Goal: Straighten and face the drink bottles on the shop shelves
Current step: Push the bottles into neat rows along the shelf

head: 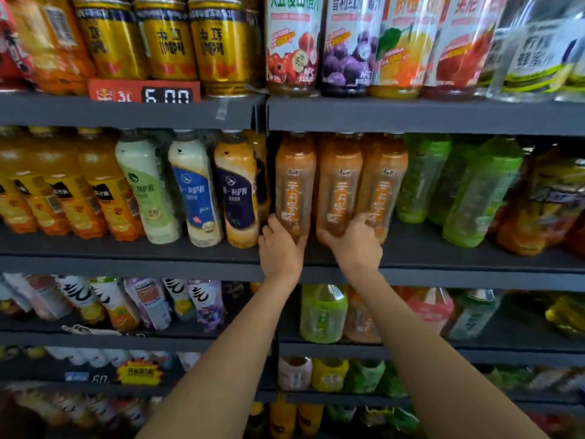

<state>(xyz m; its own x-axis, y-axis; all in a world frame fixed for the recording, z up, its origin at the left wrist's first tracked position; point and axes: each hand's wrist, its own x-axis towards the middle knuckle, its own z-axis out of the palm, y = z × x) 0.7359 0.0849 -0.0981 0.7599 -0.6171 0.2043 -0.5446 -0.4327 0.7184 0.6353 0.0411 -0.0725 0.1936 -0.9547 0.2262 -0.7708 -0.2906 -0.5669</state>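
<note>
Two bare forearms reach up from the bottom of the view to the middle shelf (474,248). The left hand (280,248) is wrapped round the base of the left amber tea bottle (295,182), fingers curled round its left side. The right hand (356,240) grips the base of the middle amber tea bottle (339,185), fingers reaching across toward the right amber tea bottle (383,185) just beside it. All three stand at the front left of the right-hand bay, long axes upright, caps up under the shelf above, tilting slightly in the wide lens. Each is a slim clear bottle of orange-brown drink with an orange label carrying white vertical lettering, and those labels face out toward the camera. Further right along the same shelf stand the green bottles (481,191), leaning left. To the left, past the divider, sit the milk tea bottles (198,188). Up on the top shelf, the gold cans (218,45) stand beside the fruit juice bottles (292,45).
</note>
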